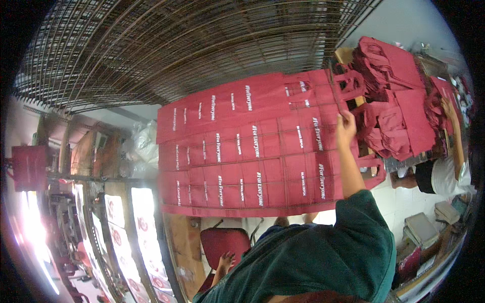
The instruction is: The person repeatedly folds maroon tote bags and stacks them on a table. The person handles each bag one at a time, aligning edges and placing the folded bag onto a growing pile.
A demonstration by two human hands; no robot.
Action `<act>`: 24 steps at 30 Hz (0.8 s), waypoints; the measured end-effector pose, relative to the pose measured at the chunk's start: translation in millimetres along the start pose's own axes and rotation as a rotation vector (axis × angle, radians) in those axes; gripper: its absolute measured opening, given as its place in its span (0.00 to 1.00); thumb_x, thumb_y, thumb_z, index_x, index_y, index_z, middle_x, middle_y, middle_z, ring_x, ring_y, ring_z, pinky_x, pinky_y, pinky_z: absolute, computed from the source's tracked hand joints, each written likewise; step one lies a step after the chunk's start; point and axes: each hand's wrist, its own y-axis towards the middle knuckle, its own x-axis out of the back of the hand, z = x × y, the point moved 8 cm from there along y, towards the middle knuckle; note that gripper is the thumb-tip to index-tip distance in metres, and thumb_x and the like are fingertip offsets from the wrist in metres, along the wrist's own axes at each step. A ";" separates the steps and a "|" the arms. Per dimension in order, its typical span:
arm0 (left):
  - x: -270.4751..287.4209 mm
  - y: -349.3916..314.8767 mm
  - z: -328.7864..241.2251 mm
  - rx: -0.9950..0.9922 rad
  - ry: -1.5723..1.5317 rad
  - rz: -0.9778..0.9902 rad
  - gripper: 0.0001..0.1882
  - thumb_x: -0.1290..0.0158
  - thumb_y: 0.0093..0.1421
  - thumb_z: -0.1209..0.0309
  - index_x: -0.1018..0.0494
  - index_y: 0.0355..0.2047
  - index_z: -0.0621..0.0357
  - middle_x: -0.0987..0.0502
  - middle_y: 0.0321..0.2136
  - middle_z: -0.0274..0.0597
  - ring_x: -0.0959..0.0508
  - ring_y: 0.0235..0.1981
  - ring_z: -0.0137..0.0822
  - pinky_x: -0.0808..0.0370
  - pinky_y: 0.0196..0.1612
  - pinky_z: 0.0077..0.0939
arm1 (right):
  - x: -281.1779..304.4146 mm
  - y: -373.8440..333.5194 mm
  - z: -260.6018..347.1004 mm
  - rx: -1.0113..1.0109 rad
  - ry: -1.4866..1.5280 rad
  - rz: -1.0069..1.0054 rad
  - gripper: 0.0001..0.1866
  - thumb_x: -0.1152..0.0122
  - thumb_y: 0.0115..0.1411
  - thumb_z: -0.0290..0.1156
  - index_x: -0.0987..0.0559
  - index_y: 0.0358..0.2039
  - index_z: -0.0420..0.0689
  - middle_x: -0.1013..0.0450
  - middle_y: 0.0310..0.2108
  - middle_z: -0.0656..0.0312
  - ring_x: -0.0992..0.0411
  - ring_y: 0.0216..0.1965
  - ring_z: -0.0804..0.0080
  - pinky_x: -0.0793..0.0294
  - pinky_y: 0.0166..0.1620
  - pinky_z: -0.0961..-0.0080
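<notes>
In front of me lie several flat dark red bags (273,169) with white print, in rows on a wire drying rack whose thin wires cross over them. My right hand (346,126) is at the right end of these rows, its fingers curled round the edge of the wire shelf (335,93). Bag handles (371,169) stick out past that edge. My left hand (227,260) hangs low, fingers apart and holding nothing, in front of a red chair seat (225,242).
Raised wire shelves (202,45) slant overhead. A heap of red bags (391,111) is on a table to the right, where another person's hand (447,108) touches a bag. Brightly lit printed panels (146,222) stand at lower left, and a clear plastic bag (144,144) is behind them.
</notes>
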 end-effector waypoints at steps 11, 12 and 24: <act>-32.8 70.0 -28.7 -0.109 0.240 -0.123 0.25 0.51 0.57 0.68 0.42 0.55 0.44 0.26 0.39 0.41 0.25 0.31 0.36 0.28 0.34 0.36 | 310.0 5.9 5.0 -0.513 0.274 -0.820 0.32 0.41 0.55 0.42 0.44 0.57 0.52 0.34 0.30 0.60 0.35 0.32 0.68 0.34 0.33 0.69; -44.8 70.7 -36.9 -0.174 0.185 -0.085 0.25 0.51 0.57 0.69 0.41 0.55 0.44 0.26 0.38 0.42 0.25 0.31 0.36 0.28 0.34 0.37 | 316.1 16.4 -0.7 -0.502 0.280 -0.767 0.33 0.41 0.55 0.42 0.46 0.57 0.53 0.34 0.29 0.60 0.34 0.32 0.68 0.33 0.33 0.69; -66.8 89.3 51.0 -0.229 0.098 0.017 0.26 0.53 0.57 0.72 0.44 0.56 0.50 0.28 0.42 0.45 0.26 0.35 0.42 0.28 0.35 0.37 | 287.5 65.0 27.8 0.051 -0.962 -0.083 0.19 0.44 0.46 0.29 0.24 0.43 0.49 0.35 0.50 0.51 0.39 0.48 0.51 0.38 0.53 0.63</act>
